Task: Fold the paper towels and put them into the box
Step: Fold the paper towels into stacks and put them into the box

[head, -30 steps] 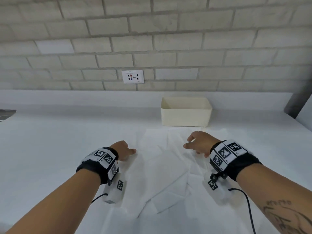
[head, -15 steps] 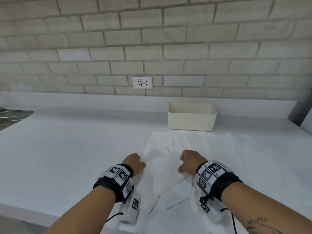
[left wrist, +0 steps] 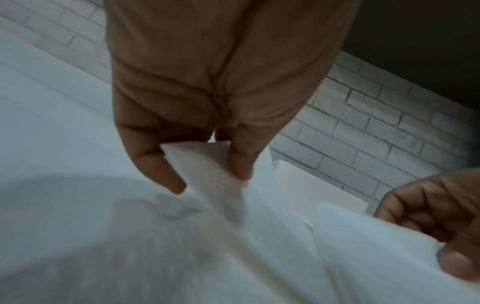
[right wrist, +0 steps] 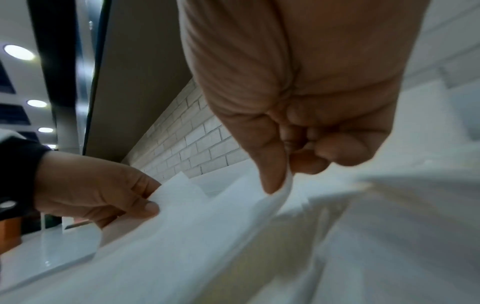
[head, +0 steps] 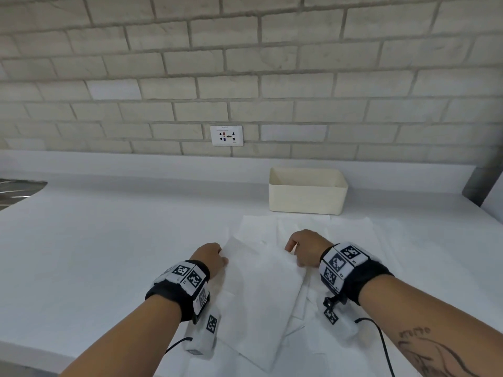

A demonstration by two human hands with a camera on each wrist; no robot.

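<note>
A white paper towel is lifted off the counter, held by its two far corners. My left hand pinches the left corner, seen close in the left wrist view as the paper towel between thumb and fingers of my left hand. My right hand pinches the right corner; the right wrist view shows my right hand nipping the paper towel. Several more white towels lie flat beneath. The cream box stands open behind them, near the wall.
The white counter runs left to a metal sink edge and ends at a front edge near me. A brick wall with a socket backs it. A dark panel stands at the far right.
Both hands came back toward me from the far part of the sheets, closed on a towel's corners and raised it. The head view tilted up.
</note>
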